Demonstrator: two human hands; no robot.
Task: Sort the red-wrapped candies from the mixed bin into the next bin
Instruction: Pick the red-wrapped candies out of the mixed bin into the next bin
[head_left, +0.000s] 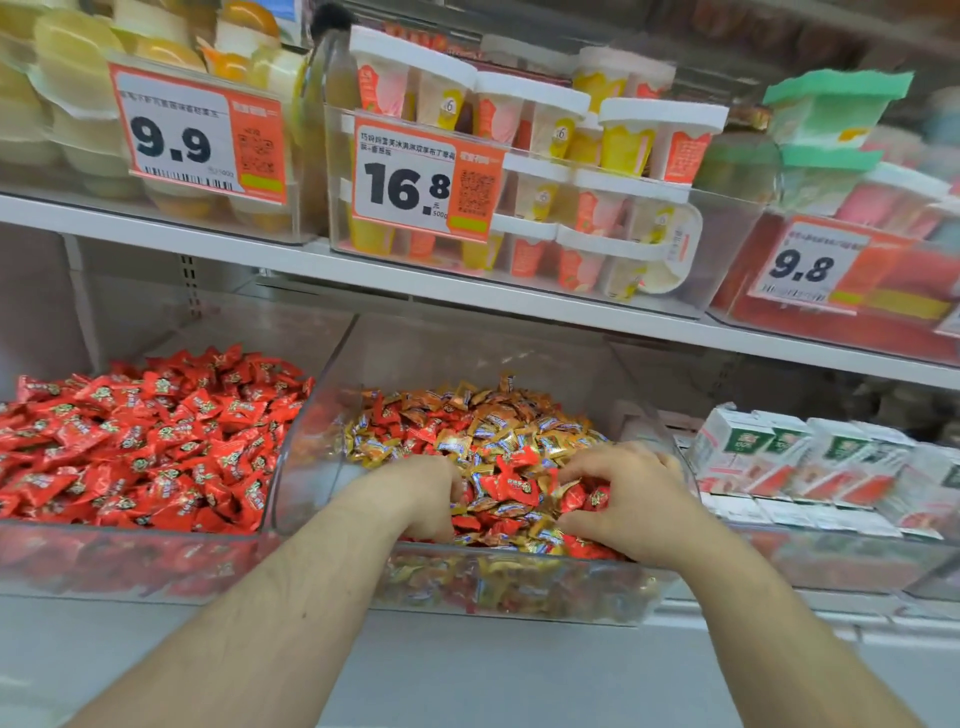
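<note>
Shop shelves behind; both the left hand (423, 496) and right hand (631, 499) curl into the mixed bin (311, 447), gripping red-wrapped candies (511, 486).

In front of you the mixed bin (306, 452) is clear, glossy plastic with smooth walls. The red-wrapped candies (511, 488) have shiny, crinkled film wrappers, and the gold candies (488, 415) look like metallic foil. The next bin (130, 561) is the same transparent plastic. The shelf (260, 254) above looks like smooth, matt white metal. The price tags (197, 130) are matt paper, and the cups (644, 135) have smooth plastic lids.
</note>
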